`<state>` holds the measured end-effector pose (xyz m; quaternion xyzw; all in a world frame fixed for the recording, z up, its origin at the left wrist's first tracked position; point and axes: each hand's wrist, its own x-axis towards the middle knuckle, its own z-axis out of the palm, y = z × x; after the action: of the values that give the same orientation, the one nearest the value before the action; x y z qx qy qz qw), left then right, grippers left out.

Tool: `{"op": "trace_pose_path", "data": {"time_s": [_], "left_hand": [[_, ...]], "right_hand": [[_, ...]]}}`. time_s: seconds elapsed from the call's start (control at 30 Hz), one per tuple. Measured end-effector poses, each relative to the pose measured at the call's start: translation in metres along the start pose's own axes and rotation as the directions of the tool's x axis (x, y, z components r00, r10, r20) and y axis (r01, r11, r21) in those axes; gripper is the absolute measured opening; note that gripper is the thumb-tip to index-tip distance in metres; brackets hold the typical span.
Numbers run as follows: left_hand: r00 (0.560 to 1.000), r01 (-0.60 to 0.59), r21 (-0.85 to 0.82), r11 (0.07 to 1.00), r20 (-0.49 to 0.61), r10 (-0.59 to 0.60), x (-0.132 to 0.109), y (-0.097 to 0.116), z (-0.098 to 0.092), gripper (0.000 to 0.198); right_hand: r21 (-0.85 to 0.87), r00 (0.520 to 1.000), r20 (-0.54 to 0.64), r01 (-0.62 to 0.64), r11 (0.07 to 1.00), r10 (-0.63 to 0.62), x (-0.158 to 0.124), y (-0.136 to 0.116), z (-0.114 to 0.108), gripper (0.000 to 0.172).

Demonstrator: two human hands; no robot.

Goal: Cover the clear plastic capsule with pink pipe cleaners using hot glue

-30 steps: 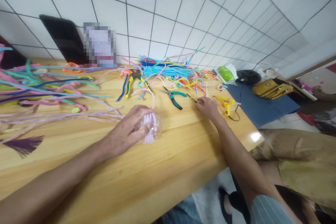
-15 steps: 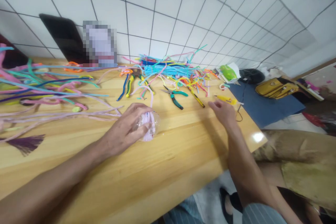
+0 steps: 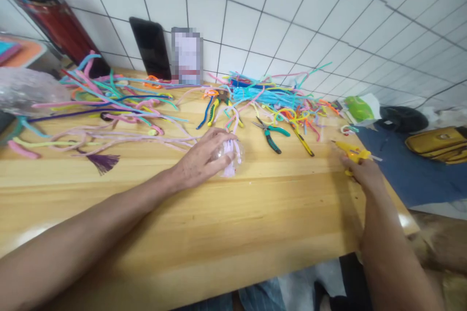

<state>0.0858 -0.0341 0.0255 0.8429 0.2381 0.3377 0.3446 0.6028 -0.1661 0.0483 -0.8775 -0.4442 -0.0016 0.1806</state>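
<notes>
My left hand (image 3: 204, 158) is closed round a clear plastic ball (image 3: 239, 155) on the wooden table (image 3: 219, 223). Pale lilac pipe cleaners (image 3: 229, 167) show in or over the ball, and one strand rises from its top; I cannot tell how they are fixed. Over at the right, my right hand (image 3: 367, 172) has its fingers wrapped round a yellow hot glue gun (image 3: 352, 151), whose nozzle points left. Between the hands lie green-handled pliers (image 3: 273, 136) and a yellow-and-black stick-like tool (image 3: 303, 141).
Behind lie yellow-and-green pliers (image 3: 214, 107) and a bundle of blue pipe cleaners (image 3: 264, 96). Loose pipe cleaners (image 3: 127, 107) and a purple tassel (image 3: 103, 161) spread leftward. A black phone (image 3: 151, 48) leans on the wall near a red bottle (image 3: 54, 14). A yellow pouch (image 3: 438, 145) lies far right.
My right hand has reached the glue gun, closed on it and shifted it slightly toward me. My left hand stays on the ball. The view has swung left.
</notes>
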Motion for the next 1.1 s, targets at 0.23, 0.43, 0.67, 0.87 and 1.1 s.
{"op": "trace_pose_path", "data": {"time_s": [0.23,0.43,0.67,0.87,1.1], "left_hand": [[0.997,0.066,-0.005,0.998,-0.045,-0.066,0.004,-0.012,-0.007,0.039],[0.996,0.066,-0.056,0.996,-0.064,-0.070,0.005,-0.017,-0.007,0.039],[0.991,0.113,-0.097,0.989,-0.058,-0.119,0.007,-0.017,-0.008,0.040],[0.995,0.093,-0.131,0.987,-0.025,-0.097,0.005,-0.016,-0.003,0.040],[0.995,0.072,-0.116,0.991,-0.062,-0.080,0.004,-0.021,0.002,0.039]], "right_hand": [[0.437,0.993,0.099,0.016,0.899,-0.066,-0.008,-0.076,-0.004,0.043],[0.758,0.835,0.306,0.078,0.647,-0.458,-0.070,-0.166,-0.005,0.035],[0.746,0.646,0.465,0.083,0.661,-0.606,-0.098,-0.204,0.012,0.039],[0.766,0.633,0.454,0.083,0.637,-0.628,-0.093,-0.204,0.022,0.052],[0.765,0.612,0.482,0.055,0.642,-0.627,-0.098,-0.201,0.030,0.053]]}}
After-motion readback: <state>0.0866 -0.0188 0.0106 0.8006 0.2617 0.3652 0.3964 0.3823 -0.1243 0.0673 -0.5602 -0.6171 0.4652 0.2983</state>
